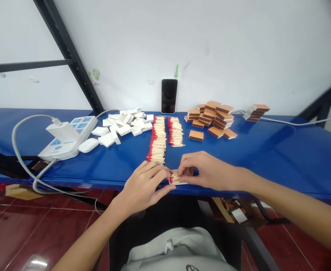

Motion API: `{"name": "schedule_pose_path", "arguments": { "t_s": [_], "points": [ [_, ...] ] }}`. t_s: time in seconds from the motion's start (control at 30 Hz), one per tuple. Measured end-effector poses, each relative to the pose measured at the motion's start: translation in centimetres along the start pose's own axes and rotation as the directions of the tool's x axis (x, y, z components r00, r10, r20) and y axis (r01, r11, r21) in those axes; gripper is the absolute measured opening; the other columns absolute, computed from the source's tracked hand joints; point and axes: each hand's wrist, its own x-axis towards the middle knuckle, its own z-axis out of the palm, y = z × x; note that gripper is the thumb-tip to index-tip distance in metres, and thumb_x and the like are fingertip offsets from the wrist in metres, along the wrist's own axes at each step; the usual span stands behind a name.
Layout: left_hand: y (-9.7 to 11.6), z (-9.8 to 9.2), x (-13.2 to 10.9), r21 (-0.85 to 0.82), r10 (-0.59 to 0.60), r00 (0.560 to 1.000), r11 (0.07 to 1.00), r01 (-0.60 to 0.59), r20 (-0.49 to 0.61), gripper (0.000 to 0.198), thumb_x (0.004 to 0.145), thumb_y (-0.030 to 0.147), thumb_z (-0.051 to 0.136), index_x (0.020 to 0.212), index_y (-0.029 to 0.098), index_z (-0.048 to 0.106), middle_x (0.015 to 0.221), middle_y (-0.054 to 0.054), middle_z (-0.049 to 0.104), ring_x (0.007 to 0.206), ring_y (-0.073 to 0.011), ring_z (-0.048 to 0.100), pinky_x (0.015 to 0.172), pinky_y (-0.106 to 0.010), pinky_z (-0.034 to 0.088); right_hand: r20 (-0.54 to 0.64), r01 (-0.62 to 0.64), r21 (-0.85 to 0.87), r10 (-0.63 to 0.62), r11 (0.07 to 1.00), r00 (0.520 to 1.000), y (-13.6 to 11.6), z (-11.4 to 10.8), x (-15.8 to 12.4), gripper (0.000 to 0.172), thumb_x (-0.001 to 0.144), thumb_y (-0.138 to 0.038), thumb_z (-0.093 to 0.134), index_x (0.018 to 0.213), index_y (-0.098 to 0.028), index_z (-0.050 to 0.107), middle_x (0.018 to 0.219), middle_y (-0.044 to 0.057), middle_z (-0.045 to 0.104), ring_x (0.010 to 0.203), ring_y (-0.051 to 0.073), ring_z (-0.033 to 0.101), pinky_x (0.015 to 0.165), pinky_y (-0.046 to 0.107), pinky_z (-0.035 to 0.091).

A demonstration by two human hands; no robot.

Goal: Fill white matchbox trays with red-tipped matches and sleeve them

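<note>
Tray (181,183): we find it at the tabletop's (267,158) near edge, matches (174,177) inside.
Left hand (143,183): we note fingers holding the tray's left end.
Right hand (210,171): fingers narrow over the matches; whether they grip any, we cannot tell.
Phone (169,96): upright against the wall (224,45).

L hand (147,184) holds white tray (182,183) w/ matches (174,177), R hand (210,171) at it; orange bxs (210,114) behind.

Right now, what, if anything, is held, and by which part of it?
A small white tray of matches: the left hand holds its left end. The right hand is at the right end; whether it grips tray or matches cannot be told.
</note>
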Motion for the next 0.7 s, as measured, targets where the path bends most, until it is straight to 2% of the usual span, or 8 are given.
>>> {"name": "schedule_pose_path", "arguments": {
  "t_s": [0.27, 0.47, 0.6, 0.7],
  "points": [
    [-0.01, 0.18, 0.06, 0.016, 0.01, 1.0, 1.0, -0.01, 0.0, 0.017, 0.098, 0.036, 0.059, 0.104, 0.02, 0.059, 0.108, -0.001, 0.071, 0.101, -0.0197, 0.062, 0.087, -0.035, 0.039, -0.045, -0.012, 0.028, 0.014, 1.0, 0.999, -0.21, 0.47, -0.49, 0.011, 0.092, -0.025, 0.061, 0.086, -0.018, 0.069, 0.088, 0.003, 0.061, 0.076, 0.012, 0.058, 0.066, 0.025, 0.045],
    [0.14, -0.01, 0.21, 0.025, 0.006, 1.0, 1.0, -0.006, -0.005, 0.017, 0.098, 0.036, 0.058, 0.103, 0.02, 0.06, 0.106, -0.002, 0.071, 0.098, -0.0197, 0.063, 0.086, -0.035, 0.04, -0.125, -0.031, 0.02, 0.033, 0.999, 0.992, 0.38, 1.05, -0.5, 0.009, 0.092, -0.025, 0.061, 0.086, -0.019, 0.065, 0.083, 0.0, 0.058, 0.07, 0.011, 0.054, 0.064, 0.025, 0.043],
    [0.17, -0.06, 0.22, 0.041, -0.026, 1.0, 0.999, 0.027, -0.014, 0.027, 0.098, 0.039, 0.058, 0.116, 0.019, 0.058, 0.109, -0.004, 0.071, 0.099, -0.0209, 0.064, 0.087, -0.036, 0.042, -0.102, -0.015, 0.012, 0.016, 1.0, 0.995, 0.62, 0.79, -0.42, 0.007, 0.091, -0.026, 0.062, 0.091, -0.02, 0.065, 0.084, 0.0, 0.058, 0.073, 0.012, 0.054, 0.067, 0.026, 0.043],
    [0.18, 0.02, 0.2, 0.046, 0.0, 1.0, 0.999, 0.001, -0.015, 0.022, 0.098, 0.036, 0.058, 0.113, 0.02, 0.061, 0.111, -0.003, 0.071, 0.102, -0.021, 0.064, 0.088, -0.036, 0.042, -0.063, -0.017, 0.017, 0.018, 1.0, 0.998, 0.49, 0.59, -0.5, 0.008, 0.092, -0.027, 0.061, 0.091, -0.02, 0.065, 0.085, 0.001, 0.059, 0.074, 0.013, 0.054, 0.067, 0.026, 0.043]
  ]
}}
